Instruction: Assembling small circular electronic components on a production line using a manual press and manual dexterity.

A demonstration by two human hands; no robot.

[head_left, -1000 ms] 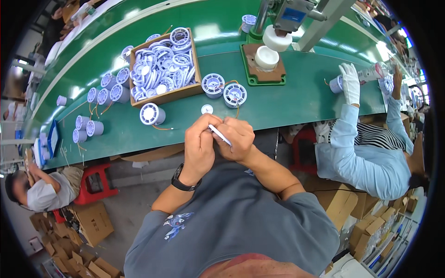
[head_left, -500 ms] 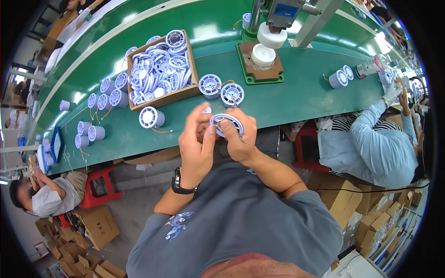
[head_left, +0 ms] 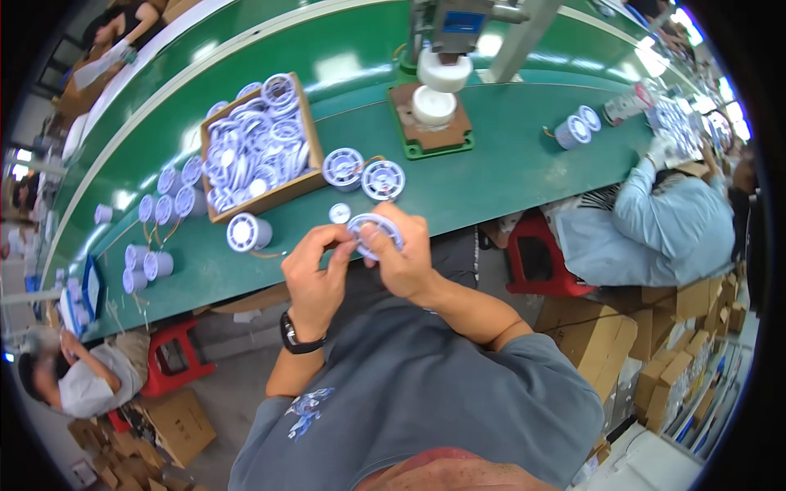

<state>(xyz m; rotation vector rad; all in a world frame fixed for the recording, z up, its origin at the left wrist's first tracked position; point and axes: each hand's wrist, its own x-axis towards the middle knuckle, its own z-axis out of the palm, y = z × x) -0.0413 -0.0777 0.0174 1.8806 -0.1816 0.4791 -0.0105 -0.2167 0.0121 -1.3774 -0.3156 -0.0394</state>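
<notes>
My right hand (head_left: 403,255) grips a pale lilac spoked round cap (head_left: 388,227), its thumb across the face. At the cap's left edge, the thumb and fingers of my left hand (head_left: 315,266) are pinched together; whether they hold a smaller piece there is hidden. A small white disc (head_left: 340,213) lies on the bench just beyond my left fingertips. Past my hands, two lilac cylindrical housings with spoked tops, one housing (head_left: 342,168) and another housing (head_left: 383,179), stand together with an orange wire. Another housing (head_left: 249,233) lies to the left, trailing a wire.
A cardboard box (head_left: 270,195) heaped with spoked caps sits on the green bench (head_left: 491,176). Behind stands a press (head_left: 434,106) with white round blocks on a green base. Several wired housings (head_left: 168,203) are grouped at left. Co-workers sit at both sides, one in a light blue top (head_left: 663,221).
My left hand has lowered and brought its fingers together at the cap's edge. The cap stays in my right hand. The whole view has shifted slightly, and the small disc now shows fully.
</notes>
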